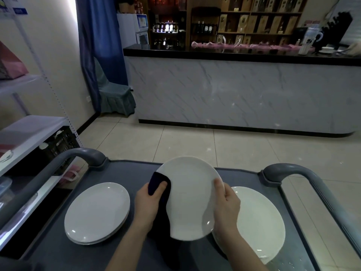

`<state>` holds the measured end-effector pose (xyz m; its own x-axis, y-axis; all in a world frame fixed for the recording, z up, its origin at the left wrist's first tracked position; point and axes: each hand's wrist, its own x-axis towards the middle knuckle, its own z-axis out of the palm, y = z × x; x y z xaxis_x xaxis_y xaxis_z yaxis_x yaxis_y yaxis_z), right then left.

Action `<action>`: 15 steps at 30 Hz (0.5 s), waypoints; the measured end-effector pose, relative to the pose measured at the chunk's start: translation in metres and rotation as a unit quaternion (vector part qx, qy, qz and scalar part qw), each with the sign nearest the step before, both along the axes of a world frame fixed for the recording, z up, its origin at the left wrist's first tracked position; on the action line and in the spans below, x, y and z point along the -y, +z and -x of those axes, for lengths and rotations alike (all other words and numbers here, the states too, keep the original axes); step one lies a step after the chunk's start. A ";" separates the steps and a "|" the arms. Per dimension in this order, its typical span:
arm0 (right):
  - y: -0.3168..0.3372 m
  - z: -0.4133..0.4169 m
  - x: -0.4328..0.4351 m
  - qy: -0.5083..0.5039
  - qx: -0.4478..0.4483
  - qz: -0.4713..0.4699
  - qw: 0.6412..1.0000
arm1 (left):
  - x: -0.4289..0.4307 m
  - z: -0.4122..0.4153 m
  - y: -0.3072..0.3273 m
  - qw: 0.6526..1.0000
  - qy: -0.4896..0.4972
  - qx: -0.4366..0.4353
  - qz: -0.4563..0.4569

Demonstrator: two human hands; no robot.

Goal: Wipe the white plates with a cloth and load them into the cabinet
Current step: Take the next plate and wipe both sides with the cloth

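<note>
In right hand point(226, 204), white plate point(191, 200) gripped by rim; in left hand point(148, 200), dark cloth point(156, 182) pinched against it. Probably wiping; next, steady carry to cabinet.

I'm looking at a restaurant or bar. A marble-fronted counter point(234, 90) faces me. Behind it, shelves point(259, 22) hold wine bottles point(204, 28) and boxes.

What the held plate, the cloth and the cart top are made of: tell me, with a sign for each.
The held plate: likely glazed ceramic, possibly melamine; glossy white with sharp light glints. The cloth: soft dark fabric, matte; it folds over the plate's rim under the left hand. The cart top: probably moulded plastic, matte grey, with a raised rounded rim.
</note>
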<state>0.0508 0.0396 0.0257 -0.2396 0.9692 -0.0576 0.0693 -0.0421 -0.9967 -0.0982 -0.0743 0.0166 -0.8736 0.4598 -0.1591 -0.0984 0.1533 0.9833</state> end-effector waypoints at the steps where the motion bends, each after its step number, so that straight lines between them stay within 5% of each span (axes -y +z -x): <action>1: -0.003 0.000 0.000 -0.004 -0.001 0.010 1.000 | 0.001 -0.004 -0.004 1.000 0.019 0.009 0.000; 7: 0.022 -0.013 -0.036 0.183 0.108 -0.130 0.968 | 0.003 0.007 0.008 0.995 -0.036 -0.094 0.019; 12: 0.044 0.006 -0.042 0.372 0.241 -0.242 0.863 | -0.011 0.006 0.031 0.950 -0.213 -0.215 0.078; 15: 0.040 0.005 -0.041 0.343 0.183 -0.243 0.889 | -0.010 0.008 0.030 0.961 -0.184 -0.197 0.066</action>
<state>0.0454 0.0804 0.0658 -0.8354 0.5335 0.1321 0.2354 0.5646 -0.7911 -0.1066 -0.0642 0.0468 -0.6595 0.7482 0.0729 0.3623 0.2314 0.9029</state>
